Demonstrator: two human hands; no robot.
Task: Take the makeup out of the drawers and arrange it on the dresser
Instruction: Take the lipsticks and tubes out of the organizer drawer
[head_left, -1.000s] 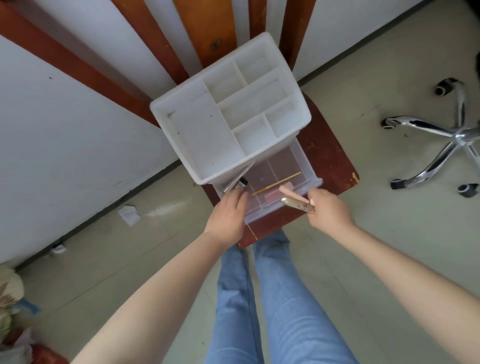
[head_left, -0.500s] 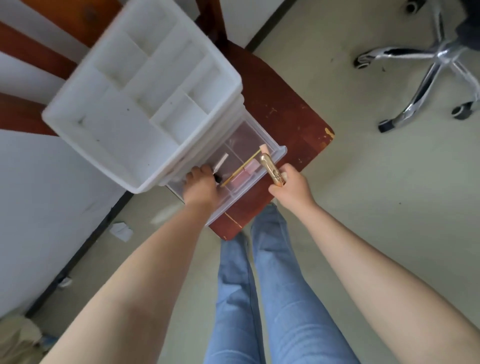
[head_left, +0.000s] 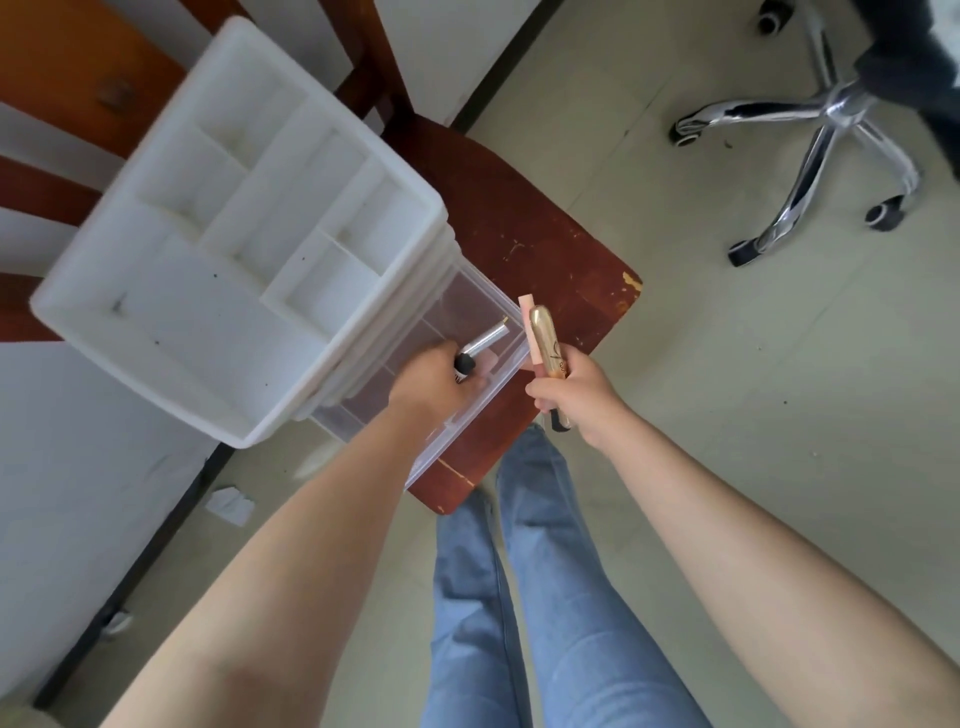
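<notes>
A white plastic organizer (head_left: 156, 306) with an open divided top tray stands on a dark red wooden chair seat (head_left: 524, 228). Its clear lower drawer (head_left: 467, 415) is pulled out toward me. My left hand (head_left: 436, 382) is inside the drawer and grips a silver makeup tube with a black end (head_left: 485, 340). My right hand (head_left: 576, 397) hovers just right of the drawer's front corner and holds a gold tube (head_left: 545, 338) together with a thin pink stick (head_left: 530, 317), both pointing up. A pale pink item lies in the drawer, mostly hidden by my left hand.
The chair back's orange-brown slats (head_left: 78, 73) rise behind the organizer against a white wall. A chrome office-chair base with castors (head_left: 810, 135) stands on the floor at upper right. My jeans-clad legs (head_left: 519, 597) are below. A crumpled paper scrap (head_left: 228, 501) lies by the wall.
My left hand has closed round the silver tube in the drawer and lifted its tip. My right hand has stayed beside the drawer with the gold tube. The camera has tilted and moved closer.
</notes>
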